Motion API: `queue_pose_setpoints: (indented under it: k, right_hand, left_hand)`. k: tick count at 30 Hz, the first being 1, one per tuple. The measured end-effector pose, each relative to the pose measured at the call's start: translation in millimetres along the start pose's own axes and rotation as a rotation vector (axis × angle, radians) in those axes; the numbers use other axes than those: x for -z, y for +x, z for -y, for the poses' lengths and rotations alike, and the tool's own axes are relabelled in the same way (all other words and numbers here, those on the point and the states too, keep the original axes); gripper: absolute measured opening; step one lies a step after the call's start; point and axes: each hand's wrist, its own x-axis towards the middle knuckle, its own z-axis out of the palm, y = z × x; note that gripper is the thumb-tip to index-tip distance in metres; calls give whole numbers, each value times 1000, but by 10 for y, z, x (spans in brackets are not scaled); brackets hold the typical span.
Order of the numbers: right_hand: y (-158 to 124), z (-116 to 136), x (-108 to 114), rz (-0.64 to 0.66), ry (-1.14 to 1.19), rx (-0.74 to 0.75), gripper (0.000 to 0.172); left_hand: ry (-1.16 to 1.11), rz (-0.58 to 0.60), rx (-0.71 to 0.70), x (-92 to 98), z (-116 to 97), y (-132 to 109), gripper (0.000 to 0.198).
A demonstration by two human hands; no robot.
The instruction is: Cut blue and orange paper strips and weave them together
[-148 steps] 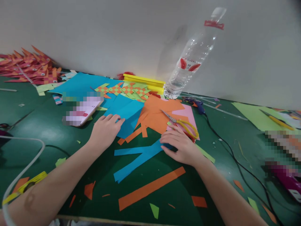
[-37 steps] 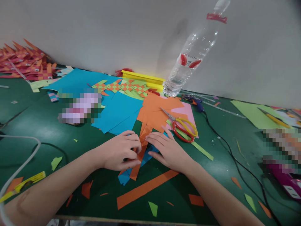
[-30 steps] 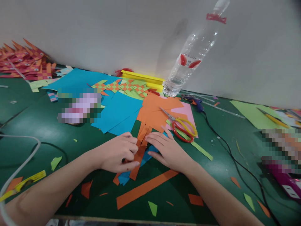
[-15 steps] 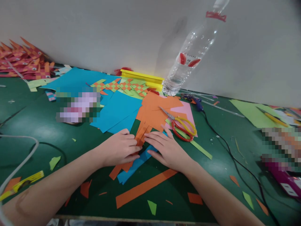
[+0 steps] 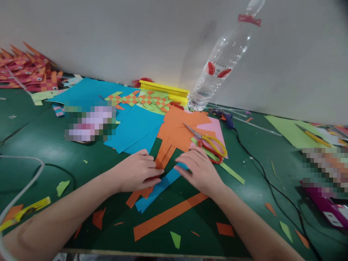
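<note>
Left hand [image 5: 140, 172], in the head view, is palm down with fingers bent, its fingertips on the orange strips [image 5: 169, 155]; whether it pinches them or only presses, I cannot tell. Right hand [image 5: 201, 170] is loosely curved, thumb and fingers apart, grasping nothing that shows. It is at the far end of the blue strips [image 5: 165, 183]; contact there is unclear. The blue strips lie slantwise between the hands, just beside the orange ones, their near end looking doubled.

As far as shows, cutting is done for these strips: they are long and narrow, and one more orange strip [image 5: 170, 217] lies apart, nearer the table's [image 5: 108, 241] front edge. No interlacing shows between the blue and the orange, so the work on this set looks barely begun. Behind, the green-and-orange fish [image 5: 148, 99] are woven and seem finished, as does the red heap [image 5: 32, 72] at far left.

Plenty of uncut paper appears left: blue sheets [image 5: 136, 125] and orange sheets [image 5: 176, 123] lie beyond the hands. The scissors [image 5: 199, 136] rest partly on the orange sheets, just beyond the right hand. Scraps, such as a green one [image 5: 175, 239], dot the table.
</note>
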Motion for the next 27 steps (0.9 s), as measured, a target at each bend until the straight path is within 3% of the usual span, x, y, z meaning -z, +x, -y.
queue_pose_setpoints:
  k: [3,8,11,14,19,23,27]
  right_hand:
    - [-61,-204,112,-183,-84,-161,12]
    - [-226,-654,302,-356,-361,-485,24]
    - [-307,-848,346,-423,-428,-564,29]
    - [-351,-942,334,-418,-423,-605,32]
    - [-375,-959,271,-386,-421,-603,33]
    - [-364,-926,255,-328,-428,-553,46]
    - [-288,-815,222,-224,-340,-484,24]
  left_hand:
    - [-10,-7,-17,12,11,-12,27]
    - [-57,-26,-25,54,8,-26,33]
    - [-43,-52,-20,71,-13,-15,44]
    - [14,-87,3,68,-32,1,43]
    - [122,-141,141,33,-10,0,25]
    - [236,-78,254,13,26,-17,28]
    - [284,-10,307,3,29,-30,43]
